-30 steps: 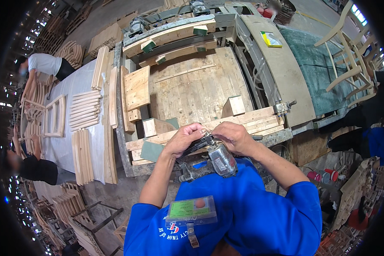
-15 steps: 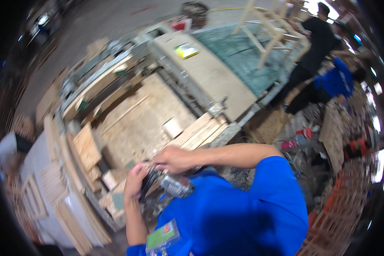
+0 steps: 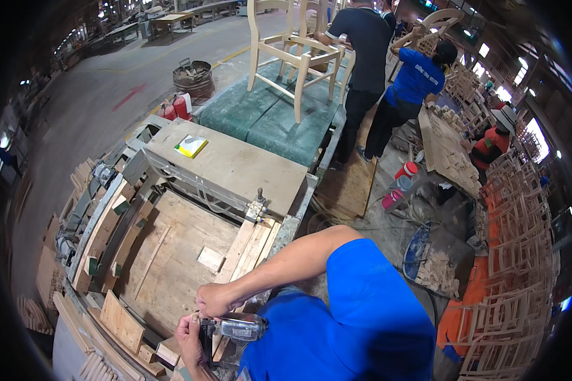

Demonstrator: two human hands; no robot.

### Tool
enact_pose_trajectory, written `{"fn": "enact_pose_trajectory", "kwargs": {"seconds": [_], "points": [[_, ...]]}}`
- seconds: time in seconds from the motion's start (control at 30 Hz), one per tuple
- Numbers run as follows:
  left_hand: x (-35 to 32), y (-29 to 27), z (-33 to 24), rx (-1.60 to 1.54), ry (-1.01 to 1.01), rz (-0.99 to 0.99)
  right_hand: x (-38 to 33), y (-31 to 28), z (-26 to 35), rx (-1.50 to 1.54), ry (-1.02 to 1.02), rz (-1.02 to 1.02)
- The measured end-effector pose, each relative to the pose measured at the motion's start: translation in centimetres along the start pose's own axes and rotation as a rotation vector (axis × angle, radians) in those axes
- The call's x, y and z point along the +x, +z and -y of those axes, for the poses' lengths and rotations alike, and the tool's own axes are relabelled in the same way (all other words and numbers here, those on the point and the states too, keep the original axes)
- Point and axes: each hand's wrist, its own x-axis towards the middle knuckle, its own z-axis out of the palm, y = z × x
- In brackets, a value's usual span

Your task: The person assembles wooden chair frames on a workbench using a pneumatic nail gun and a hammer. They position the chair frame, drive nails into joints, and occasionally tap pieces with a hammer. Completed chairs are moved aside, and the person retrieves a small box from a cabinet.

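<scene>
A silver and black nail gun (image 3: 240, 327) lies against my front at the near edge of the wooden work frame. My left hand (image 3: 189, 336) is closed at its front end, thumb and fingers pinched by the black part. Just above, my right hand (image 3: 215, 300) has its fingers curled and bears on the same end. Whatever sits between the right fingertips is too small to make out. Beyond the hands, a small pale wood block (image 3: 210, 259) rests on the plywood bed (image 3: 178, 235), near long wooden strips (image 3: 251, 247) along its right side.
A metal clamp (image 3: 257, 208) stands at the strips' far end. Behind is a brown board (image 3: 235, 168) with a yellow and white packet (image 3: 190, 146). Chair frames (image 3: 299, 63) stand on a green table (image 3: 267, 120). Co-workers (image 3: 362, 51) stand beyond; stacked frames (image 3: 515, 279) fill the right.
My view has swung, so the bench sits lower and more of the workshop shows. Both hands remain together at the nail gun's front end. A co-worker in blue is now upright, holding a chair part.
</scene>
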Motion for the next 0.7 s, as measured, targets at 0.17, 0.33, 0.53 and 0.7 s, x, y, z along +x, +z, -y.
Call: {"fn": "enact_pose_trajectory", "kwargs": {"seconds": [0.17,0.33,0.53,0.7], "points": [[-0.3,0.5,-0.8,0.008,0.011,0.026,1.0,-0.4,-2.6,-0.507,-0.498,-0.155],[-0.8,0.1,-0.6,-0.097,-0.117,-0.026,-1.0,-1.6,-2.8,-0.472,-0.587,-0.423],[-0.9,-0.5,0.4,-0.111,-0.112,-0.023,-3.7,-7.8,-13.2,0.187,-0.261,-0.888],[-0.9,0.7,0.5,-0.155,-0.186,0.004,-3.2,-10.1,-17.0,0.251,-0.390,-0.990]]}}
